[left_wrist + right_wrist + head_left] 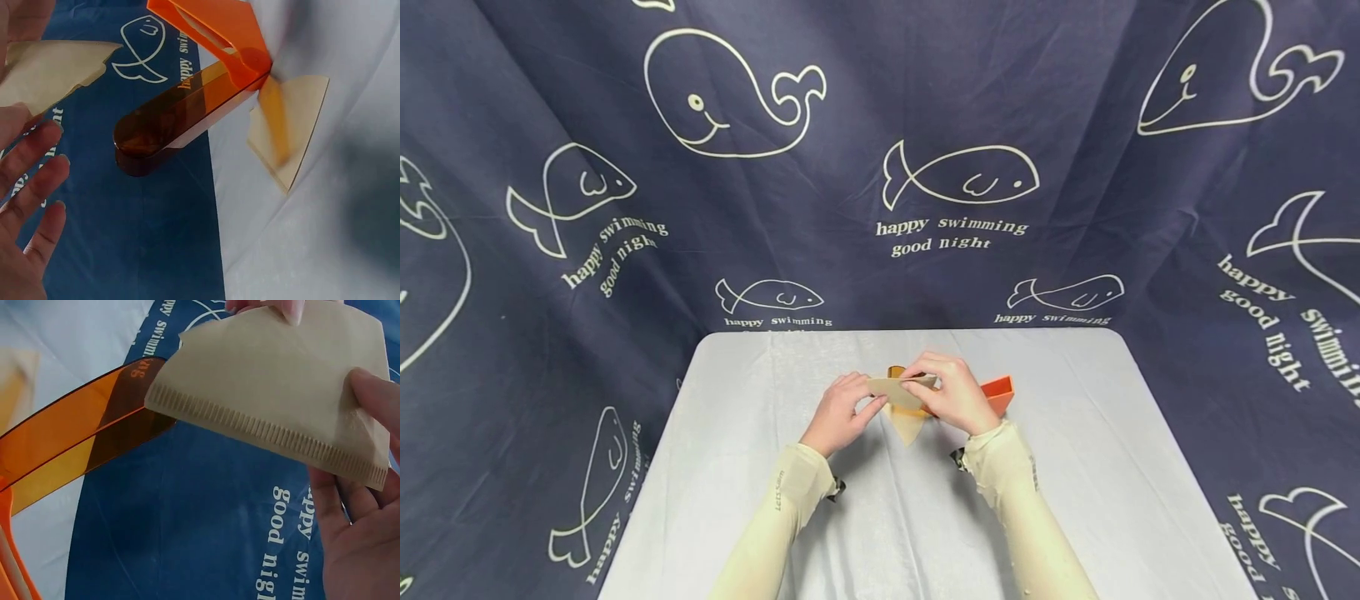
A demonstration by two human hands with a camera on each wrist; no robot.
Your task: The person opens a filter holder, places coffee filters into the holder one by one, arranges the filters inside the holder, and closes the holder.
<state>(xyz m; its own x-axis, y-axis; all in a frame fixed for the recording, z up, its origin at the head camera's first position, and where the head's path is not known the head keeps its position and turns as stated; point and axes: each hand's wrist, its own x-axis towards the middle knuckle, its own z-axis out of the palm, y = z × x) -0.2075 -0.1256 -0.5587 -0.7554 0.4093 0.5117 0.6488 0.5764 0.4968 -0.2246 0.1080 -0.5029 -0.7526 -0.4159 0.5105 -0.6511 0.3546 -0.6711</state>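
My left hand (841,415) pinches the left edge of a tan paper coffee filter (901,395) between thumb and finger. In the left wrist view its other fingers are spread away from the paper. My right hand (955,396) grips the opposite side, with the thumb on the near face. The right wrist view shows a crimped seam along the filter (281,375) and an uneven edge. Below the hands lies an orange plastic piece (1000,392) joined to a see-through amber strip (175,112) with a rounded end. A second tan paper (303,112) lies beside it.
A pale cloth covers the table (722,467). Behind and on both sides hangs a dark blue curtain (850,250) with white whales, fish and lettering. Light sleeves with black wrist mounts cover both forearms.
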